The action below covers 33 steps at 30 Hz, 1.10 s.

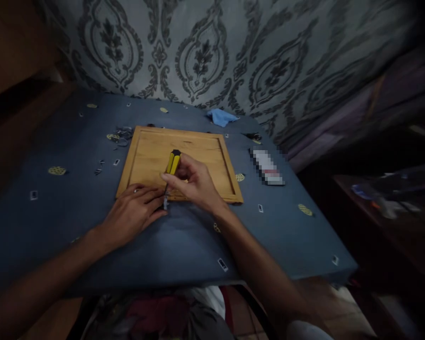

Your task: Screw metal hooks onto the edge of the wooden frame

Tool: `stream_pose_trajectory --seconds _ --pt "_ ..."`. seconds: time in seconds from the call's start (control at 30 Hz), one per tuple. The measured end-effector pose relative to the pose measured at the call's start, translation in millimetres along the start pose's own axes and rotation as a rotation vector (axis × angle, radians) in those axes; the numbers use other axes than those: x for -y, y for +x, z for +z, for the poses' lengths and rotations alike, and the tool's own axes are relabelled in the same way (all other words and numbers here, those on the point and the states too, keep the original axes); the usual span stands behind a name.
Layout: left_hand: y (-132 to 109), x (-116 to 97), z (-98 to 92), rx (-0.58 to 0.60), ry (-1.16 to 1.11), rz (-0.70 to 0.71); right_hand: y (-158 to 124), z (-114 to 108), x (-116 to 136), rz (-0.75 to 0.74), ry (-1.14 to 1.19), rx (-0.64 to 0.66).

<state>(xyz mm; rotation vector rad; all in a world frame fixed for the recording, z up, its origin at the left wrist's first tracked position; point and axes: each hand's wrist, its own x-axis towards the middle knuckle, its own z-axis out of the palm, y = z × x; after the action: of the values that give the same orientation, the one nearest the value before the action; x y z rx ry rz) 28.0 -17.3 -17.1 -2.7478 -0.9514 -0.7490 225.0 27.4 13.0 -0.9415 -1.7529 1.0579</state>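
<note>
A framed wooden panel (184, 150) lies flat on the table. My right hand (200, 182) is closed around the yellow-and-black handle of a screwdriver (173, 162), tilted with its shaft pointing down to the panel's near edge. At that edge, the screwdriver's tip meets a small metal fitting (165, 202), perhaps a hinge; the exact contact is too small to make out. My left hand (136, 208) rests over the panel's near left edge, fingers on top and thumb below, closed on the metal fitting.
Several small screws (99, 167) and a cluster of dark metal parts (122, 135) lie left of the panel. A blue cloth (222, 117) sits at the back, near the patterned wall covering. A blurred-out box-like item (267, 166) lies to the right on the blue tablecloth (286, 241).
</note>
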Motion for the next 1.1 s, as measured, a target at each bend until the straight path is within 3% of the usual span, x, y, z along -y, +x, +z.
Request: stream_pose_trajectory --seconds 0.37,0.57,0.97,1.1 --pt "-4.0 2.2 4.4 -0.012 0.014 0.006 -0.6 -16.6 12.0 0.031 0.207 0.217" --pt "-4.7 1.8 4.3 0.004 0.005 -0.011 -1.2 -13.5 8.2 0.034 0.098 0.146" --pt "-3.1 0.8 2.8 0.002 0.023 -0.007 -2.6 -16.6 16.3 0.037 0.225 0.234" --pt "-4.5 2.2 3.9 0.020 0.002 -0.014 -1.0 -14.6 11.1 -0.011 0.176 0.183"
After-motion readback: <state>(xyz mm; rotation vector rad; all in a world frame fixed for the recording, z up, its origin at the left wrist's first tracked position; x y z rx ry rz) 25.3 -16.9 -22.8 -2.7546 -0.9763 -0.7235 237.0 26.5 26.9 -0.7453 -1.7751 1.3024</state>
